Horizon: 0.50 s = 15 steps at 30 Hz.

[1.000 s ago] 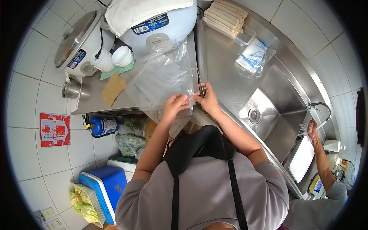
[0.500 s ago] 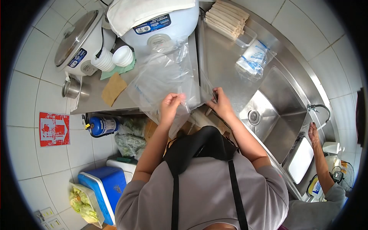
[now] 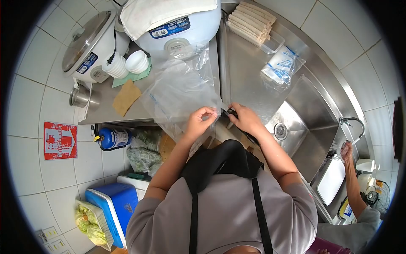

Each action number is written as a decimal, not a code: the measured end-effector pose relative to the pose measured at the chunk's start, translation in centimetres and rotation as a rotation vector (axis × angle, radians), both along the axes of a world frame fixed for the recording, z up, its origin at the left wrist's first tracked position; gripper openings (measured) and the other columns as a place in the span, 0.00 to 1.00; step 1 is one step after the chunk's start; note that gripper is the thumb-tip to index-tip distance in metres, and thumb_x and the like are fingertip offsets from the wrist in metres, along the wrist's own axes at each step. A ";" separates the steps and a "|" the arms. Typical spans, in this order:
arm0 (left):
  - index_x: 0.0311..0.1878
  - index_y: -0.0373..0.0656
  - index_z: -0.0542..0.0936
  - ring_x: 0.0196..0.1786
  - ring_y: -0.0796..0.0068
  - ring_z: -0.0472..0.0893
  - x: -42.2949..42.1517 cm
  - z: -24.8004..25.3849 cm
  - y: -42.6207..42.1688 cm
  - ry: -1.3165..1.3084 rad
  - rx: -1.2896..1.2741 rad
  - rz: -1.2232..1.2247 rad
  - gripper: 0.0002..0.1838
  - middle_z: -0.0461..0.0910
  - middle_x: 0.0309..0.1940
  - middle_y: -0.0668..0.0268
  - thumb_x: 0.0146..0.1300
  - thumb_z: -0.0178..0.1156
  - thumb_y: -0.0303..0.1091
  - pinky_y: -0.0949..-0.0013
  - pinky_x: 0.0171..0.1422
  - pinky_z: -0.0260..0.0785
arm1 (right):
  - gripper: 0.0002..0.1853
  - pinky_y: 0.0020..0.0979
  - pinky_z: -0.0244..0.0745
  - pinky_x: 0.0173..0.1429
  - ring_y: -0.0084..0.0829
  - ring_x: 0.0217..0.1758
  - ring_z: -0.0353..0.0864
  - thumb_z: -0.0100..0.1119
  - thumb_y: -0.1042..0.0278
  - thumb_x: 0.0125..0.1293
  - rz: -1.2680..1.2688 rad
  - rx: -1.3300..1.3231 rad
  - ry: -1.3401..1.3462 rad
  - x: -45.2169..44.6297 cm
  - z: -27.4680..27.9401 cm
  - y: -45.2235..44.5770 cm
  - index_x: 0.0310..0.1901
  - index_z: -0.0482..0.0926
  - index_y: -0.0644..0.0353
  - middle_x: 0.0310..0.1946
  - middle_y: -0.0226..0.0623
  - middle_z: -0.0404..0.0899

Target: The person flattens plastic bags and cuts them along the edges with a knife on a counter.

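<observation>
A large clear plastic bag [image 3: 179, 86] lies loosely over the counter's front edge, before the white rice cooker. My left hand [image 3: 200, 123] is closed at the bag's right lower part, thumb and fingertips pinching its edge. Just to the right, my right hand [image 3: 245, 120] is wrapped round the black handle of a blade [image 3: 224, 106]. Its short metal part points left toward the bag's edge, close to my left fingertips. Whether it is a knife or scissors I cannot tell, as my fingers cover part of the handle.
Rice cookers [image 3: 177, 36], stacked white bowls [image 3: 136, 62] and brown cardboard [image 3: 127, 98] stand or lie on the left counter. To the right are wrapped rolls [image 3: 250, 22], a packet [image 3: 279, 64] and a sink [image 3: 298, 127]. A co-worker's hand [image 3: 347, 150] is under the tap.
My right hand has turned and lowered slightly, bringing the blade's metal part into view at the bag's edge. My left hand has moved right and down, toward it. The bag's right side has dropped.
</observation>
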<state>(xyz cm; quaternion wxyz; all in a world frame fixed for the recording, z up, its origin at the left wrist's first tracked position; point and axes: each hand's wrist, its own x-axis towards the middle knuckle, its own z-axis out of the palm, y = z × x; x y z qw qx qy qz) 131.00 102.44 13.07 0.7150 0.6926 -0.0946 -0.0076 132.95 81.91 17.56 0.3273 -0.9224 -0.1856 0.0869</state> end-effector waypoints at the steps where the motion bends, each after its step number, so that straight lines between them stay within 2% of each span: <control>1: 0.34 0.35 0.76 0.39 0.81 0.78 -0.1 0.3 -0.1 -0.022 0.035 0.013 0.03 0.80 0.36 0.65 0.61 0.60 0.24 0.74 0.47 0.71 | 0.16 0.47 0.72 0.48 0.53 0.45 0.78 0.55 0.65 0.60 0.000 0.008 -0.005 0.2 -0.2 0.4 0.48 0.70 0.61 0.41 0.52 0.80; 3: 0.33 0.35 0.76 0.40 0.80 0.78 -0.2 0.8 -0.1 -0.066 0.106 0.044 0.03 0.81 0.37 0.63 0.61 0.60 0.23 0.73 0.47 0.71 | 0.16 0.47 0.72 0.47 0.53 0.45 0.78 0.55 0.65 0.60 -0.022 -0.007 -0.017 0.3 -0.3 0.5 0.47 0.70 0.61 0.40 0.52 0.80; 5: 0.33 0.36 0.75 0.41 0.79 0.79 -0.1 -0.5 0.4 -0.050 0.053 0.202 0.03 0.81 0.39 0.61 0.61 0.59 0.23 0.74 0.47 0.71 | 0.16 0.47 0.72 0.47 0.53 0.44 0.78 0.55 0.65 0.60 -0.061 -0.051 -0.030 0.0 -0.5 -0.2 0.47 0.70 0.61 0.39 0.53 0.80; 9: 0.34 0.36 0.74 0.42 0.76 0.80 0.1 -1.5 0.6 -0.047 -0.021 0.357 0.03 0.82 0.41 0.59 0.60 0.59 0.23 0.74 0.45 0.71 | 0.16 0.47 0.72 0.47 0.53 0.44 0.78 0.56 0.65 0.59 0.095 -0.039 0.030 -1.4 2.6 -2.2 0.47 0.70 0.62 0.38 0.53 0.79; 12: 0.34 0.36 0.74 0.41 0.69 0.81 -0.5 -0.5 -0.1 -0.214 0.214 0.345 0.05 0.82 0.41 0.57 0.57 0.61 0.23 0.70 0.47 0.72 | 0.18 0.46 0.71 0.47 0.53 0.44 0.78 0.57 0.65 0.58 0.117 -0.044 0.033 -1.3 2.3 -2.0 0.48 0.70 0.62 0.38 0.53 0.79; 15: 0.38 0.36 0.74 0.48 0.64 0.80 -1.1 2.0 -0.3 -0.334 0.421 0.163 0.04 0.81 0.45 0.56 0.60 0.57 0.23 0.67 0.56 0.68 | 0.17 0.47 0.72 0.45 0.53 0.43 0.78 0.56 0.66 0.58 0.044 -0.074 0.001 -0.1 0.5 0.3 0.48 0.70 0.62 0.38 0.52 0.79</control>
